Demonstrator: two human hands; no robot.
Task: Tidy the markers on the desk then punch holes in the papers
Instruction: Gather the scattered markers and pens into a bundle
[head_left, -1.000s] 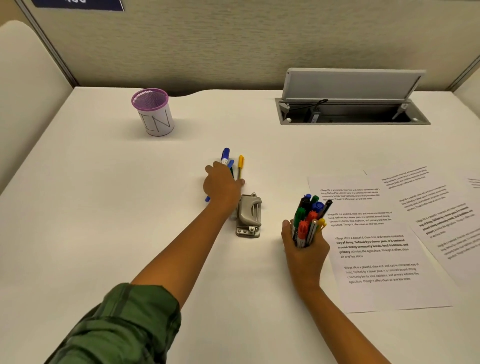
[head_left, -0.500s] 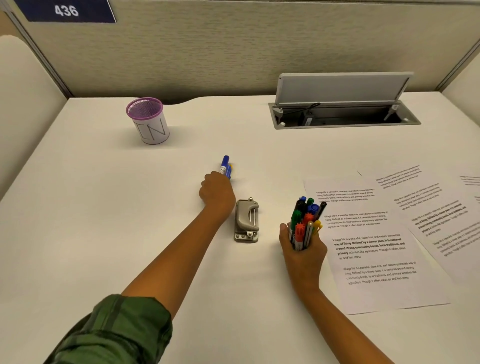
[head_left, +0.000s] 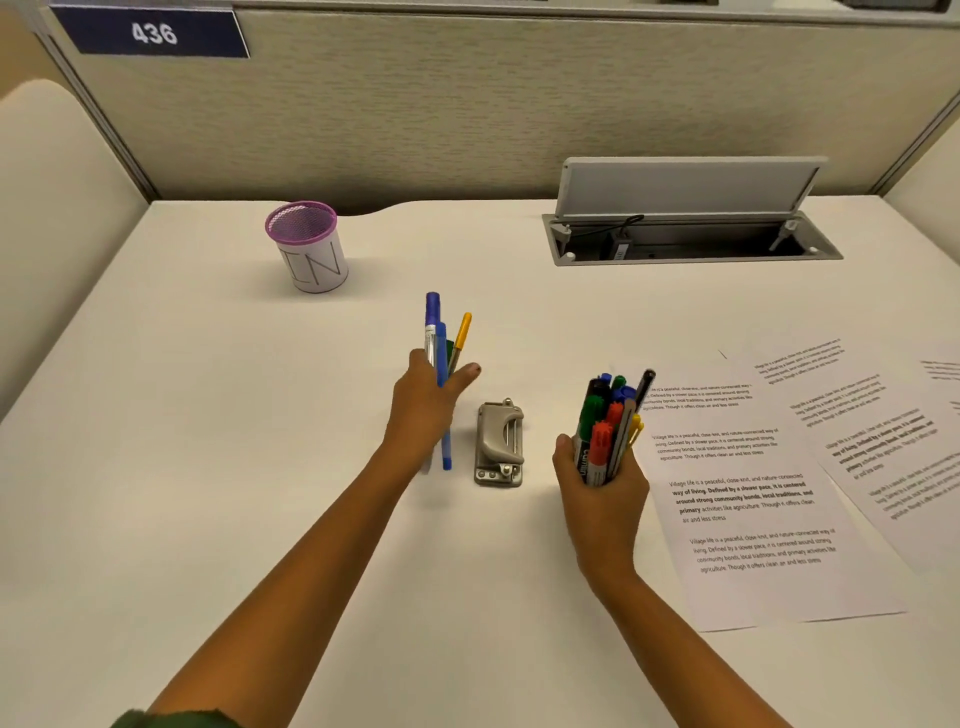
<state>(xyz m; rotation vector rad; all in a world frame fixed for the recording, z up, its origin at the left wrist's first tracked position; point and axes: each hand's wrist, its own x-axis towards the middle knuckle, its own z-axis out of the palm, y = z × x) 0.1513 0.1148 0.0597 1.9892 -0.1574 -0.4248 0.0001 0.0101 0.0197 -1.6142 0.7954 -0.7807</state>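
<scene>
My left hand (head_left: 422, 402) grips a few pens and markers (head_left: 439, 345) at mid-desk: blue ones and a yellow-capped one, their tips sticking up past my fingers. My right hand (head_left: 602, 486) holds an upright bundle of several markers (head_left: 608, 421) in green, red, black, blue and yellow. A grey metal hole punch (head_left: 497, 441) lies on the desk between my two hands. Printed papers (head_left: 743, 493) lie to the right of my right hand. A mesh pen cup (head_left: 309, 248) with a purple rim stands at the back left.
An open cable hatch (head_left: 691, 244) with a raised lid is set into the desk at the back right. Fabric cubicle walls (head_left: 467, 104) close off the back and sides. A blue sign reads 436 at the top left.
My left hand has closed round the blue and yellow pens and lifted them a little off the desk. My right hand still holds its bundle in the same spot.
</scene>
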